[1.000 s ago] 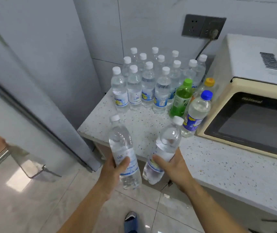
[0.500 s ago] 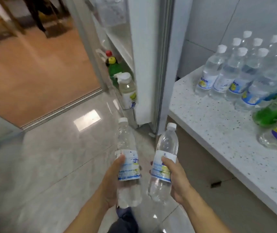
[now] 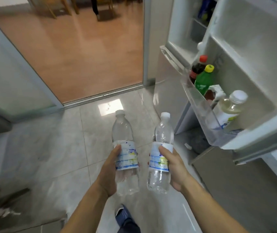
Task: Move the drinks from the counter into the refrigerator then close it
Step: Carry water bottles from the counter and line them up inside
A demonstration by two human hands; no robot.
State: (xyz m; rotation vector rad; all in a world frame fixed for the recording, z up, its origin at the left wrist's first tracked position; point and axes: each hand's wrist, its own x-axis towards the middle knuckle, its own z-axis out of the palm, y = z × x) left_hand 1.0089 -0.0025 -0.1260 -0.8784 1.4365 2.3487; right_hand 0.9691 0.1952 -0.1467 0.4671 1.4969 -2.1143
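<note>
- The left hand [image 3: 109,172] grips a clear plastic water bottle with a white cap and a blue-and-white label [image 3: 125,154]; the thumb lies across the label's left edge and the fingers are curled round the far side, out of sight except for a tip at the right edge.
- The right hand [image 3: 173,167] grips a second clear plastic water bottle with a white cap and a blue, white and yellow label [image 3: 160,153]; the thumb presses on the top of the label and the fingers wrap behind it.
- Both bottles stand nearly upright, side by side and slightly apart, held in the air over the glossy grey tiled floor [image 3: 53,148].
- The open white refrigerator door [image 3: 252,52] is to the right of the bottles, with its inner side facing the camera.
- Its clear plastic lower door shelf [image 3: 199,106] holds a dark cola bottle with a red cap [image 3: 197,68], a green bottle with a yellow cap [image 3: 203,80] and a pale yellowish bottle with a white cap [image 3: 230,108], standing in a row.
- A carton-like item between the green and pale bottles is too blurred to identify.
- A blue shoe [image 3: 123,214] shows below, between the forearms.
- Beyond a sliding-door track lies a brown wooden floor [image 3: 77,47].
</note>
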